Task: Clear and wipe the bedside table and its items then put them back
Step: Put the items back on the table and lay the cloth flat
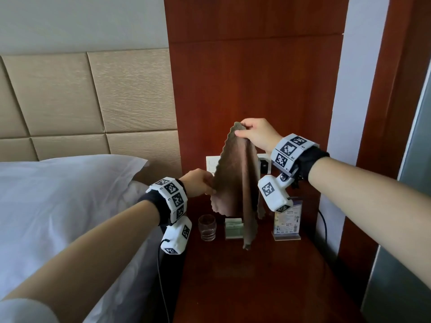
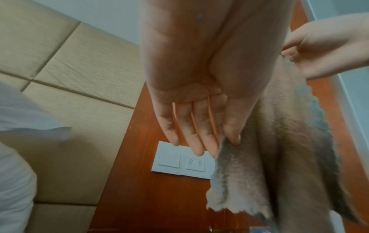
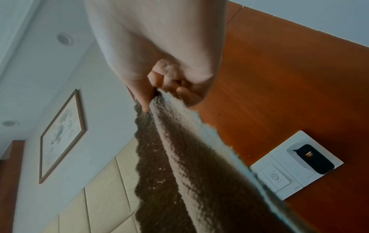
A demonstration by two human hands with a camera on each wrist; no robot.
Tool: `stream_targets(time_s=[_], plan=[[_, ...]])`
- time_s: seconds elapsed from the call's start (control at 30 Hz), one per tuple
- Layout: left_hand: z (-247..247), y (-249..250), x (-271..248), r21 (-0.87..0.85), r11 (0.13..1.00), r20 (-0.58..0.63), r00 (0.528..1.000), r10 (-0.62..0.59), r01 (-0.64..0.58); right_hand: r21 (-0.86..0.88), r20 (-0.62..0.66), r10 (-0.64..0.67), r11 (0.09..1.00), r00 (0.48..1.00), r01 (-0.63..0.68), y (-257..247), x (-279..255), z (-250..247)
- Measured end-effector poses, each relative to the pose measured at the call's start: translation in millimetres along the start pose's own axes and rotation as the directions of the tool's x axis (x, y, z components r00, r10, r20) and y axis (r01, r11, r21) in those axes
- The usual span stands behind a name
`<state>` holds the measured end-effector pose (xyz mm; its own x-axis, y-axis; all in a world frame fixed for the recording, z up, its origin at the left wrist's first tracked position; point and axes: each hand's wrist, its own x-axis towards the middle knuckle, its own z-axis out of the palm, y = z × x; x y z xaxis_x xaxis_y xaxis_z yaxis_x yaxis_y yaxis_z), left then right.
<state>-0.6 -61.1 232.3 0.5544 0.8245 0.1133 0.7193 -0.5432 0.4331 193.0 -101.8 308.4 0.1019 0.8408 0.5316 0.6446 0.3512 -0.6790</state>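
Both hands pinching brown cloth (image 1: 235,183) aloft, right hand (image 1: 258,134) at top, left hand (image 1: 198,183) at side edge

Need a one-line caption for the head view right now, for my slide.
Both hands hold a brown cloth up over the bedside table: right hand pinching the top corner, left hand its side edge.

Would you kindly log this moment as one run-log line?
right hand: pinches cloth top corner | left hand: pinches side edge | cloth: hanging above table | glass: on table

1 cloth (image 1: 235,178), 1 glass (image 1: 207,227), 2 card stands (image 1: 287,223), 2 hands (image 1: 258,134).
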Motion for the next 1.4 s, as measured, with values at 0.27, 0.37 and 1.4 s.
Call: stream_targets(time_s=[0.27, 0.37, 1.4], plan=[[11, 14, 2, 0.022, 0.999, -0.099, 0.995, -0.024, 0.026, -0.017, -0.068, -0.008, 1.0, 0.998, 0.007, -2, -1, -20], [5, 12, 0, 0.033, 0.998, -0.116, 0.992, -0.051, 0.056, -0.077, -0.083, 0.027, 0.996, 0.996, -0.034, 7, -7, -28], [47, -26, 12, 0.069, 0.974, 0.027, 0.976, -0.218, 0.216, -0.358, 0.18, 0.542, 0.813, 0.821, -0.458, 133, -66, -12]])
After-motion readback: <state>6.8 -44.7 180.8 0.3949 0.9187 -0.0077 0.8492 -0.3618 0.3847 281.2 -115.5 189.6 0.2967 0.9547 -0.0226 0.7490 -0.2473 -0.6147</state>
